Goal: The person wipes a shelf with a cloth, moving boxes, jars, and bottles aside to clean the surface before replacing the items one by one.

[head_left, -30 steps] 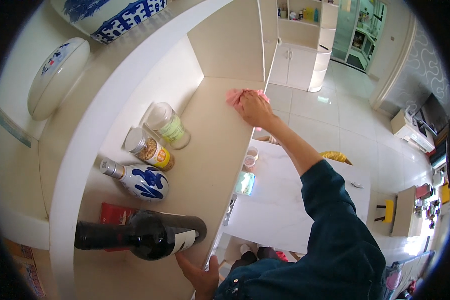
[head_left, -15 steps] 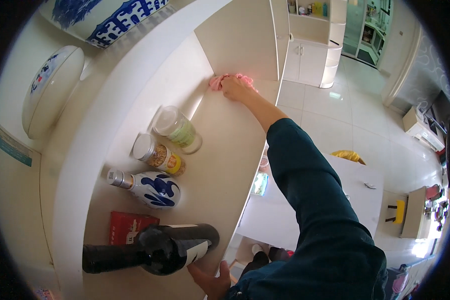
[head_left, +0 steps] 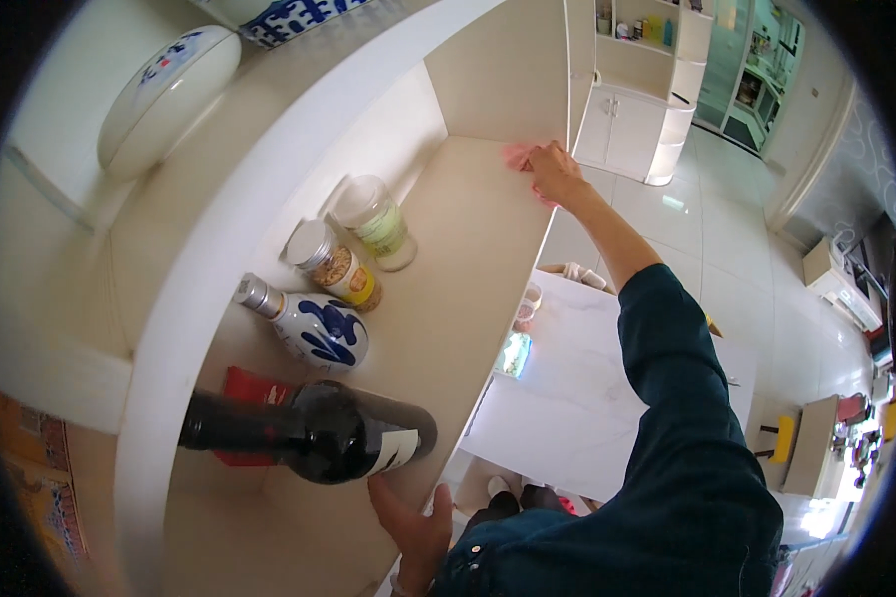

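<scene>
My right hand (head_left: pixel 558 177) is closed on a crumpled pink cloth (head_left: pixel 519 155), pressed to the cream shelf (head_left: pixel 458 249) near its far front edge. My left hand (head_left: pixel 413 522) rests at the near part of the shelf edge, thumb and fingers apart, close beside a dark wine bottle (head_left: pixel 331 433). Some of its fingertips are hidden behind the bottle. Beyond the wine bottle stand a blue-and-white porcelain bottle (head_left: pixel 324 330), a silver-lidded jar of brown bits (head_left: pixel 346 274) and a clear jar with a green label (head_left: pixel 378 227). A red box (head_left: pixel 254 390) lies partly behind the wine bottle.
An upper shelf holds a white oval ceramic dish (head_left: pixel 169 99) and a blue-patterned porcelain vessel (head_left: pixel 304 18). Below the shelf edge stands a white marbled table (head_left: pixel 567 398) with a tissue pack (head_left: pixel 514 354). A white cabinet (head_left: pixel 607 124) is farther off.
My right hand has slid the pink cloth from the back corner toward the shelf's front edge. My left hand stays by the wine bottle, and the view has shifted.
</scene>
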Demonstrator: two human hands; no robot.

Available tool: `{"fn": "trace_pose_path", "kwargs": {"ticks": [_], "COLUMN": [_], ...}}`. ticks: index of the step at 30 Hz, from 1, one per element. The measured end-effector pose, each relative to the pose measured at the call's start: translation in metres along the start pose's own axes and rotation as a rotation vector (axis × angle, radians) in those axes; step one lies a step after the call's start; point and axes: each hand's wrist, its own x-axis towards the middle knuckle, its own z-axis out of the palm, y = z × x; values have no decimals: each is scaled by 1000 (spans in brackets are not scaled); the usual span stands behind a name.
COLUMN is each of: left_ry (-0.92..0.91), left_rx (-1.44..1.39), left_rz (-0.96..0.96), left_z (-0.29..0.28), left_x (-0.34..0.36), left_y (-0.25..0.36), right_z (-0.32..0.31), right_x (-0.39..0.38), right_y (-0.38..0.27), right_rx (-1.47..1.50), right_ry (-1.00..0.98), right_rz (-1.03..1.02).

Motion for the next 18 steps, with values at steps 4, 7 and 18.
{"fn": "trace_pose_path", "kwargs": {"ticks": [4,7,18], "left_ry": [52,108,-30], "left_rx": [14,75,-7], "left_rz": [-8,46,54], "left_z": [5,6,-7], "left_x": [-2,-3,-2], "left_y": [-8,-8,-6], "right_z": [11,24,25], "right_x": [-22,-41,-68], "right_y": [9,4,-20], "right_rx": [-50,-220,-372], "right_ry": [141,74,108], "right_rz": [-81,-125,-108]}}
